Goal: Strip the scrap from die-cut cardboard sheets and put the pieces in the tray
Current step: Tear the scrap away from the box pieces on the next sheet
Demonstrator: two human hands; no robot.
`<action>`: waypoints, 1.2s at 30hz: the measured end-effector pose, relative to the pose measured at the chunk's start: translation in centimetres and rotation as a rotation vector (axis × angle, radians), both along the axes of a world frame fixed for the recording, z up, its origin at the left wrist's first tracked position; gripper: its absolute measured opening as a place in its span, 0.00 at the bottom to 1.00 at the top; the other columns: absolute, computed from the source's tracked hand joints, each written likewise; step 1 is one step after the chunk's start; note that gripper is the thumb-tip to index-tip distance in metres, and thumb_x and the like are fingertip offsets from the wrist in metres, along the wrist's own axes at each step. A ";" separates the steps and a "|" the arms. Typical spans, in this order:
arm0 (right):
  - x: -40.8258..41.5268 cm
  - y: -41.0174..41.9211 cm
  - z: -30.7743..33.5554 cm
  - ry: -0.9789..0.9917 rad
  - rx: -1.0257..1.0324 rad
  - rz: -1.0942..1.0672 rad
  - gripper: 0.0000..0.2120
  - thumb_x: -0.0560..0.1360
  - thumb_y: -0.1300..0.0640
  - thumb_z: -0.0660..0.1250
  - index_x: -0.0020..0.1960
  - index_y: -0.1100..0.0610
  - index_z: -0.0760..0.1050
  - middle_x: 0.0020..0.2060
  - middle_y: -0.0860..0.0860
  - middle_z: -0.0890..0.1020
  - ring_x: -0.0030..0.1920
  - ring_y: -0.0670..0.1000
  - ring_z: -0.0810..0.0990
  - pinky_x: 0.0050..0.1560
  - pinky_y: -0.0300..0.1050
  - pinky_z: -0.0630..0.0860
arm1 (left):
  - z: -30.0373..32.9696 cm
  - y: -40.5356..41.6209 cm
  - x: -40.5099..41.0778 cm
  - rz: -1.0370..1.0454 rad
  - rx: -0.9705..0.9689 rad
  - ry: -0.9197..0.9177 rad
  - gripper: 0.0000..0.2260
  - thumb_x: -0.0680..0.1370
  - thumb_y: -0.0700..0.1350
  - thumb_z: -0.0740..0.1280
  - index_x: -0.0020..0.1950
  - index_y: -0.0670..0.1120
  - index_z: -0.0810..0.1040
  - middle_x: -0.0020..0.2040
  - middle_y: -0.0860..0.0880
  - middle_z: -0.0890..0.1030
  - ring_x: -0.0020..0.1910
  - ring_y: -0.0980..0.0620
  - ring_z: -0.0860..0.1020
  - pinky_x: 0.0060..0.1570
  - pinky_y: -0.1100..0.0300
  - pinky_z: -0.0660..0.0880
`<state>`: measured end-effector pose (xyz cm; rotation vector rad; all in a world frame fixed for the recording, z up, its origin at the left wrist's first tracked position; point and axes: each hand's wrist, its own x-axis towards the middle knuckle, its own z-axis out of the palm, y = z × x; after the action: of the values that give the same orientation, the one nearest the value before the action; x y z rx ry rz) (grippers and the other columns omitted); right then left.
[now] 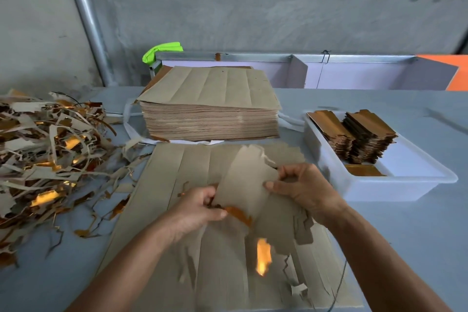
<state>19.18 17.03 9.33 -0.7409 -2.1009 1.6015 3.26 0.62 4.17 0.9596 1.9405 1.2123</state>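
head view: both hands' fingers pinch a cardboard piece (243, 180); white tray (405, 185) holds stacked pieces (359, 134).

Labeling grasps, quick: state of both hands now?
Left hand: gripping the cardboard piece at its near end.
Right hand: pinching the same piece's right edge.

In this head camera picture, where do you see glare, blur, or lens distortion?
Head view: bright orange glare burns out on a foil patch low on the brown die-cut cardboard sheet; smaller glints on the foil-backed scrap pile; the near torn edges look motion-blurred; the grey metal pipe and the white plastic tray lean, showing wide-angle distortion; lighting is soft.
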 end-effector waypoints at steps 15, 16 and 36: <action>5.4 5.3 0.9 -0.015 -0.125 -0.198 0.06 0.68 0.64 0.73 0.45 0.60 0.80 0.42 0.56 0.83 0.41 0.55 0.82 0.30 0.45 0.78 | -0.4 -4.5 -6.9 0.675 -0.333 0.557 0.10 0.77 0.35 0.64 0.36 0.43 0.76 0.32 0.48 0.74 0.34 0.49 0.72 0.32 0.58 0.65; 5.6 5.5 0.9 0.034 -0.216 -0.230 0.07 0.68 0.64 0.72 0.46 0.59 0.79 0.43 0.56 0.82 0.42 0.56 0.82 0.29 0.47 0.78 | -0.7 -4.7 -7.1 0.695 -0.357 0.585 0.12 0.77 0.36 0.62 0.34 0.43 0.73 0.31 0.47 0.73 0.32 0.50 0.71 0.30 0.59 0.63; 3.3 2.5 1.1 0.132 -0.281 0.053 0.09 0.61 0.57 0.75 0.37 0.60 0.78 0.37 0.58 0.83 0.35 0.54 0.81 0.32 0.46 0.80 | 5.2 3.9 4.1 -0.005 0.231 -0.276 0.09 0.71 0.34 0.72 0.48 0.42 0.77 0.41 0.48 0.84 0.40 0.54 0.82 0.38 0.62 0.78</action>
<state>22.46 19.48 10.39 -0.6502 -1.8392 1.9449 7.34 4.56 9.36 0.8568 1.6068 1.5052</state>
